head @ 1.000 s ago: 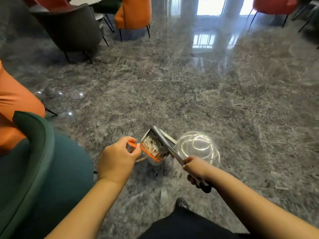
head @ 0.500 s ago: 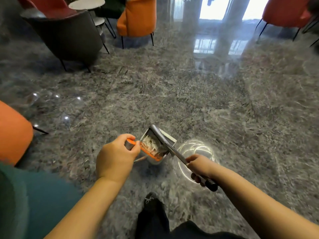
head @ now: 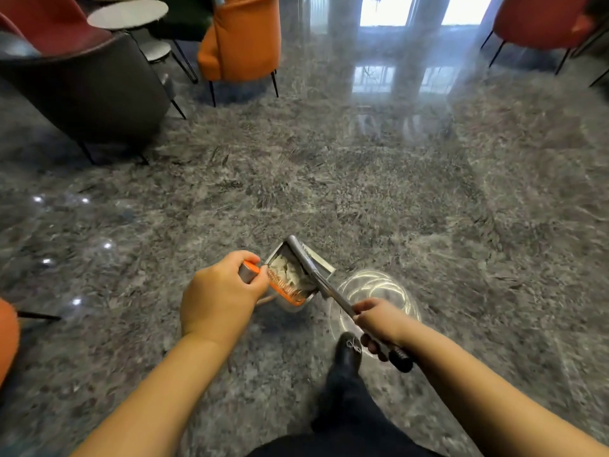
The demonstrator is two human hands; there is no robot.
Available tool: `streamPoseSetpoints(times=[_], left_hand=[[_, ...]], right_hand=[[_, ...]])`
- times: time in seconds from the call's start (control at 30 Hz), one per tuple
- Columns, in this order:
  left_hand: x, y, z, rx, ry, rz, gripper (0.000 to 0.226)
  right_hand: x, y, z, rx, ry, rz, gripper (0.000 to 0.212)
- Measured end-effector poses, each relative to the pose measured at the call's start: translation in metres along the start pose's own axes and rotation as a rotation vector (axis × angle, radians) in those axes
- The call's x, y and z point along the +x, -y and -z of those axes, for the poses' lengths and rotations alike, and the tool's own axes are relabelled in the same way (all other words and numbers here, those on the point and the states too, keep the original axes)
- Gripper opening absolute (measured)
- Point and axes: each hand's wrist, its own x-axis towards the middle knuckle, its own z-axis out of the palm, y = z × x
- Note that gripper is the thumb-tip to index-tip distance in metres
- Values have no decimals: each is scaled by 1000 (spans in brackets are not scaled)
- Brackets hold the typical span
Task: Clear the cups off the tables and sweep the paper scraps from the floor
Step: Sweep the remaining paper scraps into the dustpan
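Currently, step: carrying collected scraps, sweeping looks done here.
floor: grey marble, ahead of both hands.
dustpan: between hands, off floor.
left hand: curled round orange handle.
right hand: gripping broom handle.
paper scraps: inside pan.
next: probably keep level, find bin.

The floor is glossy grey marble with mottled darker veins and white window glare at upper right. The dustpan in the lower centre is silver-grey with an orange comb edge and holds off-white scraps. Its handle ends in black. Upper left: a charcoal chair, an orange chair, a pale grey table. Lower centre: a black shoe.
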Motion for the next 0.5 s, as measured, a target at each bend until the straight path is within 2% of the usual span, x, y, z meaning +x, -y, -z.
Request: streamPoseSetpoints(times=[0.17, 0.5], left_hand=[[108, -28, -51, 21, 12, 13, 16], [292, -77, -113, 5, -51, 23, 14]], right_hand=[[80, 59, 69, 131, 19, -40, 34], [204, 181, 195, 104, 35, -19, 28]])
